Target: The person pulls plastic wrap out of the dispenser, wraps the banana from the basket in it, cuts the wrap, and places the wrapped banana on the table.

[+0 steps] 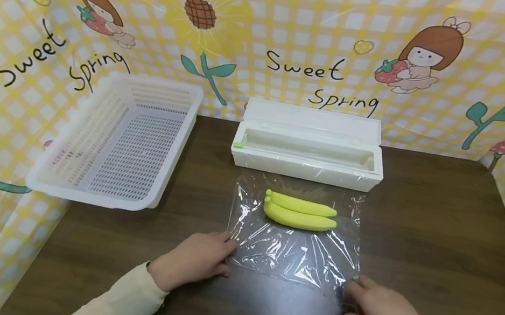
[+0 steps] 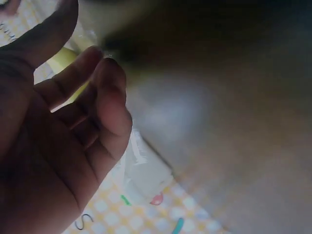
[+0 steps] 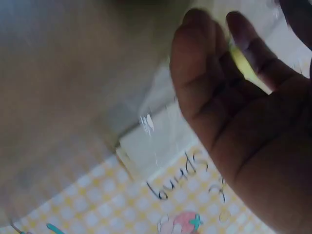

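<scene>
Two yellow bananas (image 1: 300, 212), joined at the stem end, lie on a sheet of clear plastic wrap (image 1: 267, 252) spread over the table. The sheet runs toward a long white wrap dispenser box (image 1: 306, 170) with its lid up. My left hand (image 1: 195, 258) touches the lower left edge of the wrap with its fingertips, thumb apart from the fingers. At the lower right corner, my right hand (image 1: 379, 307) has its fingertips on the crinkled wrap, its thumb also apart. In the wrist views, the fingers of both the left hand (image 2: 63, 122) and the right hand (image 3: 239, 102) are loosely bent.
A white plastic basket (image 1: 170, 167) with a slotted bottom stands at the left on the dark wooden table (image 1: 442, 235). Behind everything hangs a yellow checked cloth (image 1: 300, 34) with flowers and lettering. A green piece (image 1: 238, 145) sits at the box's left end.
</scene>
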The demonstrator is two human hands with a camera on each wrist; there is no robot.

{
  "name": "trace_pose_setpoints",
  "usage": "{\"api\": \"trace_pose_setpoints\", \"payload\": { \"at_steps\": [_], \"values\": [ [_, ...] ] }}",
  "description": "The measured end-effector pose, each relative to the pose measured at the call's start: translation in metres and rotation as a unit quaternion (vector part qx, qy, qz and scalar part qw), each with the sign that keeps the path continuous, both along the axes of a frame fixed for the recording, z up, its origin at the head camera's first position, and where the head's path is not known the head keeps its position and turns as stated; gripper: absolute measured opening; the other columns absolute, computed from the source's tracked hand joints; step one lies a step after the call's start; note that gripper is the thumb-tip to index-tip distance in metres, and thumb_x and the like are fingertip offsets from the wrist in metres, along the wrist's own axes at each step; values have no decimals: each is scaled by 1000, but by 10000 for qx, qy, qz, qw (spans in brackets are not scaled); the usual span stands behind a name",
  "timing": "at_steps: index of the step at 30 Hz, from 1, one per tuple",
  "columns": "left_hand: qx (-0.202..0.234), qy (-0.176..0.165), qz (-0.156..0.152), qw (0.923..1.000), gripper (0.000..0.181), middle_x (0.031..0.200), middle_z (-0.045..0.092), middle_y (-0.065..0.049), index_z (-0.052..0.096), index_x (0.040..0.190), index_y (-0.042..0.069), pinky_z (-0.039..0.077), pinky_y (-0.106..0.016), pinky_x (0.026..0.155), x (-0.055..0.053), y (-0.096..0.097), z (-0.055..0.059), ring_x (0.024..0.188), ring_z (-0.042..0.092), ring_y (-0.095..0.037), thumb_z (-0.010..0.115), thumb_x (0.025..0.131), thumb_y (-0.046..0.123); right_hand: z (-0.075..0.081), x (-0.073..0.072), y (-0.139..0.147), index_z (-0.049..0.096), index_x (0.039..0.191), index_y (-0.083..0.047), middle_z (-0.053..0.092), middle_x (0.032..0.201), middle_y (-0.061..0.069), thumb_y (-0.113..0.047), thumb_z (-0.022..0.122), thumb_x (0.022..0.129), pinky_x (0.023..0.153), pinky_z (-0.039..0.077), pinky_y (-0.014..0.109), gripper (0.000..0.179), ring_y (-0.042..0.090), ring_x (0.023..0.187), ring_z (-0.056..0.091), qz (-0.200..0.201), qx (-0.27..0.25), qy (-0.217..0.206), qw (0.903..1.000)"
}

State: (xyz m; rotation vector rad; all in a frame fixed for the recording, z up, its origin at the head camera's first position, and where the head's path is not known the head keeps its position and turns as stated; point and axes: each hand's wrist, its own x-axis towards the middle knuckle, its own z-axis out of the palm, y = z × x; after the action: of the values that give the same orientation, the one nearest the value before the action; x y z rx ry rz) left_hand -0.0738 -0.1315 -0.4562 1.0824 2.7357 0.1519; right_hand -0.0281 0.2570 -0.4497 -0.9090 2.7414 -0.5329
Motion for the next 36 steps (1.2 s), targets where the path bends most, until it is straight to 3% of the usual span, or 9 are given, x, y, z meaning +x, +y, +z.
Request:
{"api": "trace_pose_setpoints", "payload": {
  "at_steps": [4, 10, 18, 21, 25, 27, 29, 32, 36],
  "values": [
    [179, 309, -109, 9993, 26, 83, 54, 1, 59, 93, 10, 50, -34, 54, 0, -3, -4, 65, 55, -14, 80, 87, 26, -14, 16, -7, 62, 94, -17, 48, 85, -10, -25, 88, 77, 53, 45, 32, 32, 9, 66, 48, -78, 254, 577, 9980],
    [209, 709, -218, 9970, 9, 83, 60, -5, 62, 98, 5, 50, -34, 49, 1, -3, -6, 63, 60, -19, 67, 91, 7, -28, 20, -13, 60, 85, -15, 54, 81, -4, -7, 82, 76, 53, 49, 34, 25, 17, 64, 55, -201, 371, 1658, 9853],
    [560, 340, -157, 9977, 8, 82, 53, 3, 57, 90, 12, 50, -32, 55, 3, -9, -4, 65, 52, -13, 65, 92, 12, -26, 17, -6, 55, 79, -12, 46, 73, -5, -6, 72, 70, 44, 41, 29, 20, 15, 56, 46, -117, 98, 2220, 9749],
    [824, 86, -119, 9965, 13, 80, 46, 6, 53, 86, 16, 46, -28, 54, -2, -11, 6, 64, 46, -10, 65, 93, 15, -15, 11, 0, 53, 78, -13, 45, 73, -6, -14, 61, 80, 43, 40, 28, 8, 13, 55, 45, -152, -260, 2460, 9688],
    [1105, -204, -28, 9937, 17, 79, 43, 9, 51, 84, 19, 42, -23, 53, -18, -10, 27, 62, 43, -6, 64, 92, 14, 4, -7, 7, 53, 78, -15, 46, 74, -7, -18, 50, 89, 42, 39, 27, 12, 9, 56, 43, -135, -633, 2624, 9628],
    [1211, -209, -12, 9924, 15, 80, 45, 9, 51, 85, 19, 42, -23, 53, -29, -9, 37, 62, 45, -6, 63, 92, 13, 15, -18, 9, 54, 78, -15, 46, 75, -8, -12, 57, 85, 43, 39, 26, 8, 7, 57, 41, -141, -735, 2644, 9615],
    [1306, -135, 9, 9913, 13, 81, 47, 9, 53, 86, 19, 44, -23, 55, -42, -8, 45, 64, 46, -5, 62, 91, 11, 26, -31, 11, 55, 79, -15, 46, 75, -9, -4, 66, 78, 44, 39, 25, 15, 6, 58, 41, -179, -783, 2646, 9610],
    [1456, -154, 179, 9891, 11, 83, 50, 8, 54, 87, 18, 46, -26, 58, -62, -7, 56, 67, 49, -7, 61, 91, 11, 37, -52, 13, 55, 79, -15, 45, 75, -10, 3, 73, 72, 47, 38, 25, 26, 5, 60, 41, -317, -747, 2539, 9638],
    [1677, -505, 462, 9835, 10, 84, 53, 6, 55, 89, 19, 48, -31, 65, -94, -1, 59, 74, 53, -11, 58, 96, 14, 42, -80, 17, 55, 80, -14, 46, 75, -7, 5, 73, 78, 52, 38, 29, 26, 8, 63, 42, -514, -602, 2059, 9754]
  ]
}}
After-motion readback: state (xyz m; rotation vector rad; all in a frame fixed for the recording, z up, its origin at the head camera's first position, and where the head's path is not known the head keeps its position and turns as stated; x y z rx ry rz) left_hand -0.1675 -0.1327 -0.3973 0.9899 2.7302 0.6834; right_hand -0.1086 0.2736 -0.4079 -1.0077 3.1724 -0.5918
